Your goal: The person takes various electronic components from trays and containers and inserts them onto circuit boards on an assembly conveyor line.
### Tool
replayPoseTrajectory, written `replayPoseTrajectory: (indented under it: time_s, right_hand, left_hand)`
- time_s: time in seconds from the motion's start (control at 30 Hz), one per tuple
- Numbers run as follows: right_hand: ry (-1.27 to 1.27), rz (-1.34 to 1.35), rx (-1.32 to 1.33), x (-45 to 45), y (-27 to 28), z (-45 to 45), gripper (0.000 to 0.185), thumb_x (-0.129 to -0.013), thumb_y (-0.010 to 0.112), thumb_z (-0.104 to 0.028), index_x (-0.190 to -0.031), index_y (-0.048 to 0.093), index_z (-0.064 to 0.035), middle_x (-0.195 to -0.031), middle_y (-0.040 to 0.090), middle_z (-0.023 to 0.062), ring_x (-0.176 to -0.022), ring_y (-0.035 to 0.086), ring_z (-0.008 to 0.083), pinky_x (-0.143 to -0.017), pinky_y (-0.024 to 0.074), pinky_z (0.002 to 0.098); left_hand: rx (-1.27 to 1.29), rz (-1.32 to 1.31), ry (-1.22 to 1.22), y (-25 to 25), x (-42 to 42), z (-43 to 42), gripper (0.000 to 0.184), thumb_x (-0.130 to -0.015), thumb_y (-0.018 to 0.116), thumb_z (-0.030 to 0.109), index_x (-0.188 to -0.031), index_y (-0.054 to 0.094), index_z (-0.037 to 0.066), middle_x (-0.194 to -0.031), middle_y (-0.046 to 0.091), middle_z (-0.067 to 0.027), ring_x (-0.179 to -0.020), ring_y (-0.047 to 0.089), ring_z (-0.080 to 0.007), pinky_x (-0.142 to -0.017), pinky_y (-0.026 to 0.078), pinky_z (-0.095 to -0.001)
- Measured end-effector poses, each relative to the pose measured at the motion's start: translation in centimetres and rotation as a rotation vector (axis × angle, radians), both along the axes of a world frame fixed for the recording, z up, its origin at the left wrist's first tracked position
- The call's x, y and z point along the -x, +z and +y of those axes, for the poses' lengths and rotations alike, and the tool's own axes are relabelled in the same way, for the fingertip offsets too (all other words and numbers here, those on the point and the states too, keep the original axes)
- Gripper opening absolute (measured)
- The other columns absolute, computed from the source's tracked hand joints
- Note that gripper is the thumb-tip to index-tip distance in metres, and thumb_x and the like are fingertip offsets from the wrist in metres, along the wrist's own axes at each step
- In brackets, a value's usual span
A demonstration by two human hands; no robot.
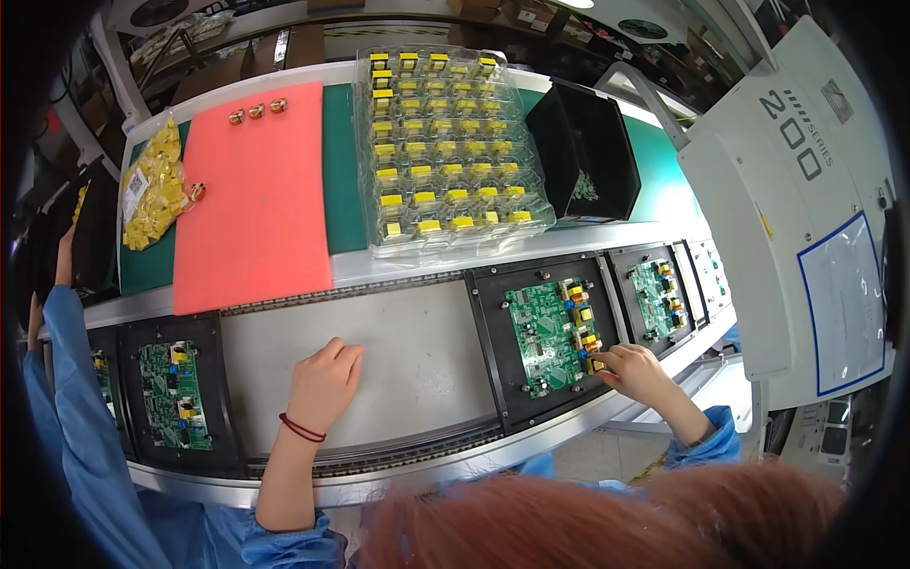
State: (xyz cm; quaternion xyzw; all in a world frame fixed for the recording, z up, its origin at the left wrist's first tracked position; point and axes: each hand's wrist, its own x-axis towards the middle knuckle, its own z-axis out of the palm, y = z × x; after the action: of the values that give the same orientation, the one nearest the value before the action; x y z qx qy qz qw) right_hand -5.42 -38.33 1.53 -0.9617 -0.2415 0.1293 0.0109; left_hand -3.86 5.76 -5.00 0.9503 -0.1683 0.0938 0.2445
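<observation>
My right hand (pixel 635 373) is at the lower right edge of a green circuit board (pixel 545 332), its fingertips closed on a small yellow transformer (pixel 595 364) there. The board lies in a black carrier frame (pixel 500 351) on the conveyor and bears several yellow, orange and blue parts along its right side. Over the bare metal stretch of the conveyor (pixel 408 351), my left hand (pixel 327 379) is curled into a loose fist. Nothing shows in it, and a dark red band circles the wrist.
Behind the conveyor stand a clear tray (pixel 455 245) of yellow transformers, a black bin (pixel 611 133) and a pink foam mat (pixel 251 209) with a few copper-coloured parts. A bag of yellow parts (pixel 152 204) lies left. Other boards (pixel 175 394) flank mine. A co-worker's blue sleeve (pixel 85 379) reaches in.
</observation>
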Motion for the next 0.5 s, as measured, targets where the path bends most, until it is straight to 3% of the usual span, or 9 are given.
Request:
replayPoseTrajectory:
  time_s: [0.1, 0.17, 0.23, 0.27, 0.3, 0.37, 0.5]
  right_hand:
    - [-0.01, -0.064, 0.019, 0.5, 0.7, 0.6, 0.027, -0.073, 0.068, -0.019, -0.097, 0.063, -0.0085, -0.083, 0.06, 0.007, -0.08, 0.059, 0.0241, -0.071, 0.0489, 0.0363]
    - [0.028, -0.104, -0.157, 0.4, 1.8, 2.4, 0.026, -0.072, 0.069, -0.015, -0.095, 0.062, -0.0072, -0.081, 0.058, 0.008, -0.08, 0.058, 0.026, -0.072, 0.0481, 0.0371]
    - [-0.078, -0.16, -0.469, 0.7, 1.4, 5.8, 0.019, -0.071, 0.065, -0.004, -0.09, 0.059, -0.0032, -0.073, 0.05, 0.0109, -0.069, 0.052, 0.0287, -0.062, 0.043, 0.0373]
    - [-0.128, -0.164, -0.63, 0.9, 0.4, 7.8, 0.02, -0.07, 0.059, 0.003, -0.09, 0.058, -0.003, -0.073, 0.049, 0.0085, -0.064, 0.049, 0.0207, -0.058, 0.0395, 0.0292]
    - [-0.185, -0.079, -0.824, 1.1, -1.1, 10.0, 0.017, -0.07, 0.055, 0.004, -0.086, 0.056, -0.0027, -0.073, 0.047, 0.0071, -0.064, 0.046, 0.0164, -0.057, 0.0381, 0.0265]
    - [-0.185, 0.161, -0.912, 0.5, -2.3, 14.8, 0.024, -0.067, 0.049, 0.009, -0.088, 0.054, -0.0005, -0.077, 0.048, 0.0126, -0.064, 0.048, 0.0241, -0.057, 0.0412, 0.0316]
    - [0.047, 0.215, -1.04, 0.4, -5.2, 18.6, 0.026, -0.065, 0.048, 0.011, -0.088, 0.053, 0.0003, -0.081, 0.049, 0.014, -0.064, 0.05, 0.0246, -0.057, 0.0423, 0.032]
  left_hand:
    - [0.019, 0.007, 0.013, 0.2, 0.0, -0.2, 0.002, -0.08, 0.058, 0.011, -0.08, 0.059, 0.009, -0.075, 0.054, -0.0052, -0.058, 0.058, -0.0235, -0.052, 0.049, -0.0331]
    - [0.015, 0.05, 0.005, -0.3, 0.1, -0.1, 0.007, -0.08, 0.059, 0.011, -0.087, 0.061, 0.008, -0.076, 0.055, -0.0077, -0.062, 0.058, -0.0277, -0.053, 0.047, -0.0357]
    - [0.03, -0.004, -0.038, -0.7, 0.4, -0.2, 0.01, -0.08, 0.057, 0.012, -0.09, 0.06, 0.01, -0.079, 0.055, -0.0081, -0.063, 0.057, -0.028, -0.053, 0.048, -0.0366]
    - [0.017, -0.012, -0.068, -1.4, 0.5, -0.1, 0.012, -0.081, 0.056, 0.014, -0.092, 0.06, 0.01, -0.081, 0.055, -0.0082, -0.064, 0.057, -0.0275, -0.053, 0.048, -0.0369]
    - [-0.016, 0.036, -0.06, -1.9, 0.4, -0.2, 0.011, -0.081, 0.055, 0.014, -0.089, 0.06, 0.01, -0.079, 0.054, -0.0077, -0.063, 0.057, -0.0267, -0.052, 0.048, -0.0369]
    - [-0.056, -0.06, -0.057, -2.2, 0.4, -0.2, 0.006, -0.08, 0.054, 0.014, -0.084, 0.056, 0.01, -0.074, 0.051, -0.0053, -0.062, 0.057, -0.0244, -0.052, 0.048, -0.0371]
    - [-0.065, -0.04, -0.008, -0.7, 0.6, 0.2, 0.007, -0.083, 0.054, 0.015, -0.085, 0.055, 0.009, -0.076, 0.051, -0.0065, -0.066, 0.058, -0.0238, -0.055, 0.048, -0.0345]
